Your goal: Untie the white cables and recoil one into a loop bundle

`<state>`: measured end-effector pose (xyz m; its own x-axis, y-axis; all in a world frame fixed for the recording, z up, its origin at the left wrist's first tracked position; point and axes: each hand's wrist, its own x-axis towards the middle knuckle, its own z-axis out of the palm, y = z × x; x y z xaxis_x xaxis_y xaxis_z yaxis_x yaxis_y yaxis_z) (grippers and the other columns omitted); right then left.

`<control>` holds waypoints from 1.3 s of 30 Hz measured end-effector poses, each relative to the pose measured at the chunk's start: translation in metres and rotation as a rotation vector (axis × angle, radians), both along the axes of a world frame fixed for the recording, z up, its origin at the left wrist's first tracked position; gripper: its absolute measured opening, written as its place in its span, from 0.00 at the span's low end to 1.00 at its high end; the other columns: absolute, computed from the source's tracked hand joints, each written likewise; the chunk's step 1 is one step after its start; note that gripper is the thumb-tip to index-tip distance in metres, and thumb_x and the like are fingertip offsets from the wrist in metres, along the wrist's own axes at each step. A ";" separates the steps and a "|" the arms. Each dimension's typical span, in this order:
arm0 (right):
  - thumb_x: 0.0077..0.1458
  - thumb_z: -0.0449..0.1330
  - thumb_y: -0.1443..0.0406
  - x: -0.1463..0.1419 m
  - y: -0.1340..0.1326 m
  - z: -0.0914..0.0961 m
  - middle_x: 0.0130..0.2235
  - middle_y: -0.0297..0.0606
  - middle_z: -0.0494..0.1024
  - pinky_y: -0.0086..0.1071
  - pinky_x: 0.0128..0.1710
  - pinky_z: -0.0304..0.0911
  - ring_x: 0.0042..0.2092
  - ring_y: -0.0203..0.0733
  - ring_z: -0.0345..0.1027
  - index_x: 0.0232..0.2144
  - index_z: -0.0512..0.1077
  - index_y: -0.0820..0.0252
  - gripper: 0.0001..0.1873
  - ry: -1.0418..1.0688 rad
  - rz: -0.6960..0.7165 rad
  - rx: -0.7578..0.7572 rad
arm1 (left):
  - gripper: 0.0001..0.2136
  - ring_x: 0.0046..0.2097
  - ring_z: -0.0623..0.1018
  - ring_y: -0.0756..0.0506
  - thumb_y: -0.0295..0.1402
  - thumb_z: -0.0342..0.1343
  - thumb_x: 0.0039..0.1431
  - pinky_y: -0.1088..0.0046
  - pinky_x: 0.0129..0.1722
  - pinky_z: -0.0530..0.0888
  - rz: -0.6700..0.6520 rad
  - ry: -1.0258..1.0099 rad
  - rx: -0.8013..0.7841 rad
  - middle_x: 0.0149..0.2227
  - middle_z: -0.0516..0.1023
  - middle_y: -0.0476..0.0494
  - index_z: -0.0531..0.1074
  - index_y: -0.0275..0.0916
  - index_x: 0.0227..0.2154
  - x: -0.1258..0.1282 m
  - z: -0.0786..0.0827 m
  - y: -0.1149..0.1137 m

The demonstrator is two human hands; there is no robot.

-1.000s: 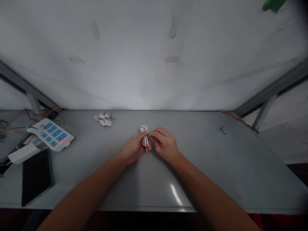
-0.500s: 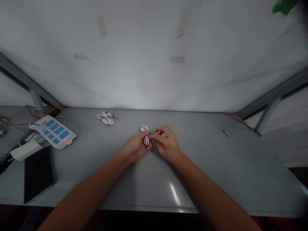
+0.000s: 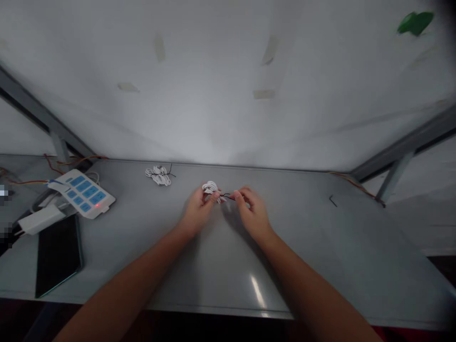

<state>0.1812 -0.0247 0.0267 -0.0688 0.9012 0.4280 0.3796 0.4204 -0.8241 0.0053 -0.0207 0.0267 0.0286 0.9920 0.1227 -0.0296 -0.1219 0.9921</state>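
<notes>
A coiled white cable [image 3: 210,186] is held by my left hand [image 3: 198,209], with the thumb pressed on the bundle. A thin black twist tie [image 3: 227,195] runs from the coil to my right hand [image 3: 252,211]. The fingertips of that hand are closed on the tie's end and draw it out to the right. Both hands are raised above the middle of the grey table. Farther back to the left lies a second white cable bundle [image 3: 158,175], bound by a black tie with its ends sticking up.
On the left sit a white power strip [image 3: 85,194] with blue sockets and a red light, a white adapter [image 3: 41,219] and a dark tablet [image 3: 59,256]. A small black hex key [image 3: 333,201] lies on the right of the grey table [image 3: 320,266]. Behind stands a white wall [image 3: 213,118].
The coil has turned in my left hand, from upright to lying more sideways. My right hand has moved slightly right, and the black tie is now stretched between both hands.
</notes>
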 end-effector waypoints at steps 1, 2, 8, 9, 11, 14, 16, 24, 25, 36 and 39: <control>0.68 0.54 0.55 0.000 0.001 -0.001 0.30 0.37 0.74 0.33 0.34 0.65 0.34 0.41 0.69 0.30 0.77 0.57 0.19 0.008 0.015 -0.065 | 0.12 0.40 0.77 0.45 0.44 0.61 0.62 0.68 0.44 0.73 0.012 0.075 0.068 0.37 0.76 0.45 0.75 0.40 0.38 -0.002 0.001 0.000; 0.67 0.55 0.54 0.000 0.003 -0.003 0.29 0.36 0.74 0.33 0.33 0.64 0.33 0.40 0.69 0.29 0.77 0.57 0.20 0.015 0.040 -0.116 | 0.10 0.41 0.76 0.44 0.42 0.60 0.63 0.68 0.45 0.72 0.017 0.154 0.139 0.38 0.76 0.44 0.76 0.40 0.38 -0.004 0.002 -0.001; 0.61 0.60 0.52 0.002 0.007 -0.004 0.28 0.35 0.75 0.32 0.33 0.62 0.32 0.40 0.68 0.27 0.78 0.55 0.18 0.143 0.166 -0.266 | 0.10 0.47 0.75 0.41 0.31 0.56 0.64 0.65 0.50 0.72 -0.098 0.501 0.391 0.44 0.75 0.40 0.80 0.45 0.44 -0.008 0.001 -0.008; 0.60 0.61 0.52 0.002 0.007 -0.003 0.28 0.34 0.76 0.32 0.33 0.62 0.31 0.40 0.68 0.28 0.78 0.55 0.16 0.176 0.179 -0.299 | 0.11 0.47 0.76 0.41 0.30 0.56 0.64 0.65 0.50 0.72 -0.100 0.504 0.388 0.44 0.75 0.40 0.80 0.45 0.45 -0.008 0.000 -0.009; 0.57 0.64 0.53 0.003 0.008 -0.002 0.28 0.34 0.77 0.32 0.32 0.63 0.31 0.39 0.68 0.30 0.78 0.56 0.13 0.233 0.204 -0.360 | 0.08 0.47 0.76 0.42 0.32 0.58 0.64 0.65 0.49 0.72 -0.073 0.474 0.349 0.43 0.76 0.41 0.80 0.45 0.43 -0.006 0.001 -0.009; 0.54 0.66 0.55 0.003 0.007 -0.001 0.30 0.34 0.79 0.33 0.35 0.65 0.32 0.39 0.69 0.31 0.77 0.56 0.11 0.293 0.226 -0.385 | 0.07 0.43 0.76 0.43 0.38 0.62 0.62 0.69 0.42 0.74 -0.022 0.317 0.181 0.40 0.76 0.42 0.77 0.42 0.39 -0.002 0.001 -0.008; 0.54 0.66 0.58 0.003 0.006 0.001 0.31 0.35 0.80 0.34 0.37 0.66 0.33 0.40 0.71 0.31 0.76 0.56 0.08 0.266 0.238 -0.355 | 0.12 0.40 0.77 0.44 0.42 0.64 0.61 0.70 0.37 0.74 -0.037 0.144 0.018 0.38 0.76 0.44 0.75 0.40 0.40 0.000 -0.001 -0.005; 0.59 0.59 0.68 0.007 0.000 0.005 0.34 0.36 0.81 0.36 0.40 0.67 0.37 0.42 0.73 0.34 0.75 0.55 0.05 -0.086 0.181 -0.073 | 0.20 0.35 0.77 0.48 0.45 0.70 0.54 0.70 0.38 0.76 -0.180 -0.361 -0.361 0.34 0.76 0.47 0.71 0.36 0.38 0.006 -0.013 0.000; 0.59 0.59 0.68 0.007 0.000 0.004 0.35 0.36 0.81 0.35 0.39 0.67 0.37 0.42 0.73 0.36 0.75 0.55 0.05 -0.089 0.175 -0.067 | 0.20 0.35 0.77 0.48 0.45 0.70 0.54 0.70 0.38 0.75 -0.178 -0.382 -0.372 0.34 0.76 0.47 0.71 0.36 0.38 0.007 -0.013 0.000; 0.62 0.57 0.70 0.005 -0.004 0.000 0.38 0.38 0.80 0.37 0.42 0.69 0.40 0.44 0.75 0.41 0.74 0.53 0.09 -0.218 0.172 0.078 | 0.17 0.37 0.76 0.47 0.44 0.68 0.55 0.70 0.40 0.75 -0.061 -0.284 -0.266 0.36 0.75 0.48 0.71 0.38 0.37 0.007 -0.015 0.001; 0.61 0.57 0.69 0.007 0.000 -0.003 0.38 0.39 0.80 0.37 0.42 0.69 0.39 0.44 0.74 0.42 0.74 0.54 0.09 -0.193 0.113 0.042 | 0.18 0.40 0.77 0.47 0.44 0.69 0.54 0.69 0.43 0.75 -0.070 -0.362 -0.283 0.38 0.75 0.47 0.71 0.38 0.37 0.008 -0.015 0.001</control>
<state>0.1879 -0.0246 0.0241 -0.2529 0.8647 0.4339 0.4771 0.5016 -0.7216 0.0128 -0.0196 0.0120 0.1014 0.9852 -0.1381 -0.3784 0.1666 0.9105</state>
